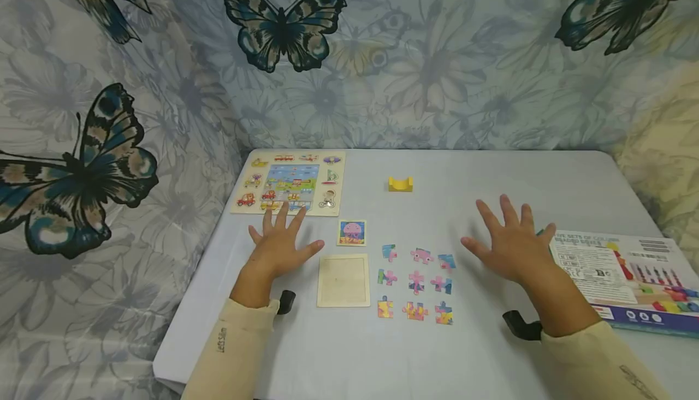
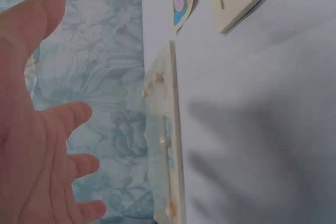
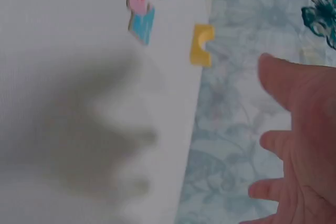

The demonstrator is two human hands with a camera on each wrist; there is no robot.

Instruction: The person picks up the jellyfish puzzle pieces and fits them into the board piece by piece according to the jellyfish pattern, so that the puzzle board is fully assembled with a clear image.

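My left hand (image 1: 280,251) is spread above the table, left of a bare wooden puzzle tray (image 1: 344,281). Just beyond that tray lies a small jellyfish picture card (image 1: 352,233). Several loose jigsaw pieces (image 1: 417,281) lie apart in rows to the right of the tray. My right hand (image 1: 516,245) hovers with fingers spread, between the pieces and a printed box (image 1: 628,278). Neither hand touches anything. Both wrist views show straight fingers (image 2: 79,166) with nothing held, and shadows fall on the white cloth below.
At the back left lies a wooden vehicle peg puzzle board (image 1: 333,196). A yellow curved block (image 1: 401,184) stands near the table's far edge. White cloth covers the table (image 1: 448,206), and butterfly-print fabric (image 1: 437,84) hangs behind and at the sides.
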